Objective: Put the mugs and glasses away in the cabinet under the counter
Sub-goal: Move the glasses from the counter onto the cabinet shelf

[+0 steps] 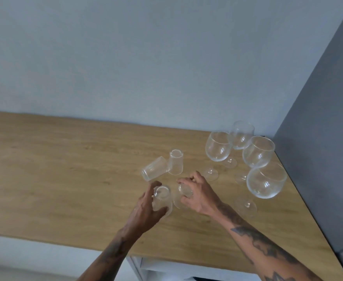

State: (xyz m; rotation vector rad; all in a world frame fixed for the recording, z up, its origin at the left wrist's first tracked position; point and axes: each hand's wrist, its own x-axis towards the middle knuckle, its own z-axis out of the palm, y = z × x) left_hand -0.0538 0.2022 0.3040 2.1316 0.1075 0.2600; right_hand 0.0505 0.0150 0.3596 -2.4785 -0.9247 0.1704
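Several clear glasses stand on a wooden counter [65,159]. My left hand [146,209] wraps around a small upside-down tumbler [162,196] near the counter's middle. My right hand [197,191] closes from above on a second small tumbler [181,194] beside it. Behind them one tumbler [154,168] lies on its side and another [175,162] stands upside down. Several large wine glasses [265,180] cluster at the right, by the corner.
A grey wall [318,159] closes the counter's right end. Under the front edge, the white cabinet [144,264] shows an opening. The pale back wall runs along the far edge. Bare wood stretches to the left of the glasses.
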